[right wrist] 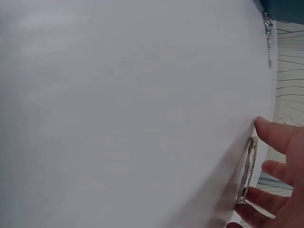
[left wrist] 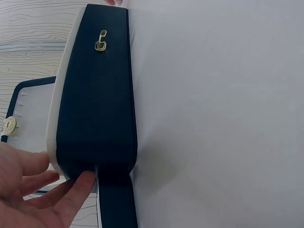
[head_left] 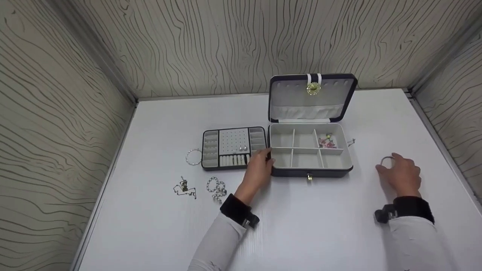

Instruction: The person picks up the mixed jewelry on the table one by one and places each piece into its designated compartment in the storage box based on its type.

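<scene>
In the head view an open jewelry box [head_left: 310, 171], dark blue outside with pale compartments, stands on the table. At its front left corner my left hand [head_left: 258, 169] rests, fingers against the side and rim; the left wrist view shows the fingertips touching the blue wall [left wrist: 95, 104]. To the right of the box, my right hand [head_left: 402, 174] is spread over a silver bangle [head_left: 387, 159] on the table. In the right wrist view fingertips touch one end of the bangle [right wrist: 247, 171], while the thumb [right wrist: 273, 133] is slightly apart from the other end.
A jewelry tray [head_left: 233, 141] with pearl earrings sits left of the box. Another bangle [head_left: 193, 157], a chain necklace [head_left: 184, 185] and a beaded piece [head_left: 218, 188] lie at the left. Pink jewelry [head_left: 327, 143] fills one compartment; a small silver piece [head_left: 351, 142] lies right of the box.
</scene>
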The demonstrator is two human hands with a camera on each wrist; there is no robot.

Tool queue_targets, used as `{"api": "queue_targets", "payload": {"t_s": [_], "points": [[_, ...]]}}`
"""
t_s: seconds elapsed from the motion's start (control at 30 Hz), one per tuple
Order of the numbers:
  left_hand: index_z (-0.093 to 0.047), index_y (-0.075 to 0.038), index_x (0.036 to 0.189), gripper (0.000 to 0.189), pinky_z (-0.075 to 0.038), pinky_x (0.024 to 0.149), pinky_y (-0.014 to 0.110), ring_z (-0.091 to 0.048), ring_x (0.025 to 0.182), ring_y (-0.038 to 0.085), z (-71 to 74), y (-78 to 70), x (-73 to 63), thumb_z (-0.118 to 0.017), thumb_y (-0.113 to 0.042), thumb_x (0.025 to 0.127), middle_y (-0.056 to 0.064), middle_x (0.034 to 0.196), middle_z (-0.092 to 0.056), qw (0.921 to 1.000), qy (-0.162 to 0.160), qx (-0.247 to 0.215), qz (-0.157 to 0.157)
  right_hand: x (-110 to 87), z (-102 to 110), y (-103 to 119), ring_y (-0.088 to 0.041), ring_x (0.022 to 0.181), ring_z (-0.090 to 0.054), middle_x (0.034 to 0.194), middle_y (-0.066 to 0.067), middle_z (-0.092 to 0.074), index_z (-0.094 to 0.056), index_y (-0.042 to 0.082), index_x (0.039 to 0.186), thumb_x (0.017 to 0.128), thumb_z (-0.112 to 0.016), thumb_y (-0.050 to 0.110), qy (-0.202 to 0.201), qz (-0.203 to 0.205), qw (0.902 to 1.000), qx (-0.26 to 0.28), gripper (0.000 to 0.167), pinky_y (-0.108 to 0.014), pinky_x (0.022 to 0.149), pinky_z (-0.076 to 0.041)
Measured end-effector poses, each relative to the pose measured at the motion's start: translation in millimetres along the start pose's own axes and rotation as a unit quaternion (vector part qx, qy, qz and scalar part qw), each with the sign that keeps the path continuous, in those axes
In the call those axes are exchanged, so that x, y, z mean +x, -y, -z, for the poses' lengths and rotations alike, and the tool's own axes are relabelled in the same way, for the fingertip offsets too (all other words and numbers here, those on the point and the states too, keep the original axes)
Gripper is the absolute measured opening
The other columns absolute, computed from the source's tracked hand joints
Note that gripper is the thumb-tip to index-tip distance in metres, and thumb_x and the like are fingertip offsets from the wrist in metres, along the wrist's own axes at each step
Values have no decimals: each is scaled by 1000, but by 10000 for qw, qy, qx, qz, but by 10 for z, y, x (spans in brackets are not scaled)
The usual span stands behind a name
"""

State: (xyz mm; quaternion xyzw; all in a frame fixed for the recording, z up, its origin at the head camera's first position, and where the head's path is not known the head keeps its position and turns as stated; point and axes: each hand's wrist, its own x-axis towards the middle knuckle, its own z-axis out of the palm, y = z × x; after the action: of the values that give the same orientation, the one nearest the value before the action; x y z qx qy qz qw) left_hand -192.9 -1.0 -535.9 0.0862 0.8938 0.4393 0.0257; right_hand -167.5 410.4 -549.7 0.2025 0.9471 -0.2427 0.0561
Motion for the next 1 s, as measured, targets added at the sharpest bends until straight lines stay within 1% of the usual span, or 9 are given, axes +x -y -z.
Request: {"api": "queue_targets", "payload": {"t_s": [0.1,0.17,0.3,0.43,0.57,0.7,0.77,0.87,1.0], "points": [[-54,0,136,41,-51,91,29,-60,110,24,2,1,-4,-61,-10,97,16,122,-60,10000,9,-52,66,-25,30,5,-67,116,-32,130,-47,-33,-34,-12,143,93,-62,24,86,123,9999,-57,68,-68,87,-39],[-54,0,136,41,-52,91,28,-60,110,24,3,2,-7,-61,-9,96,16,123,-60,9999,8,-95,85,-46,36,14,-66,113,-36,128,-46,-36,-38,-12,140,92,-61,23,74,160,9998,-97,64,-66,83,-43],[-53,0,136,41,-51,91,28,-60,110,24,0,7,-13,-61,-9,97,16,124,-59,9998,27,-160,72,-84,38,20,-60,103,-49,122,-43,-47,-46,-14,133,89,-61,24,-84,160,9997,-170,60,-55,66,-49],[-53,1,137,42,-51,91,28,-60,110,24,0,5,-15,-60,-10,97,16,124,-59,9998,28,-176,47,-103,74,65,-55,94,-56,116,-42,-53,-47,-15,130,88,-63,30,-179,-11,9996,-219,64,-45,57,-46],[-54,1,136,41,-52,90,29,-60,109,24,5,-4,-8,-61,-10,97,16,122,-60,10000,-12,-94,-24,-97,129,201,-55,99,-54,122,-42,-50,-43,-11,137,90,-62,39,-278,-122,9995,10,71,-49,63,-47],[-55,1,135,40,-52,90,29,-60,109,24,10,-7,-7,-61,-10,97,15,120,-61,10000,-21,-30,-40,-104,176,392,-54,109,-52,127,-40,-49,-40,-8,142,93,-59,41,-448,132,9979,448,72,-55,77,-46],[-55,0,135,40,-52,90,28,-60,109,23,13,-7,-10,-61,-10,97,15,120,-61,10000,-19,-39,-14,-119,198,495,-54,112,-51,128,-39,-49,-39,-6,144,94,-58,41,-510,319,9961,651,71,-54,79,-46],[-55,0,135,40,-52,89,29,-60,109,24,14,-7,-9,-61,-10,97,15,120,-61,10000,-9,-50,0,-158,230,645,-52,114,-50,129,-37,-51,-40,-1,146,95,-57,40,-553,513,9923,983,68,-48,77,-45],[-55,0,136,41,-52,91,29,-59,110,24,13,-8,-8,-61,-10,96,16,122,-60,10000,2,-63,19,-222,248,811,-46,115,-52,127,-33,-54,-45,3,144,95,-57,39,-599,744,9882,1198,62,-42,76,-46]]}}
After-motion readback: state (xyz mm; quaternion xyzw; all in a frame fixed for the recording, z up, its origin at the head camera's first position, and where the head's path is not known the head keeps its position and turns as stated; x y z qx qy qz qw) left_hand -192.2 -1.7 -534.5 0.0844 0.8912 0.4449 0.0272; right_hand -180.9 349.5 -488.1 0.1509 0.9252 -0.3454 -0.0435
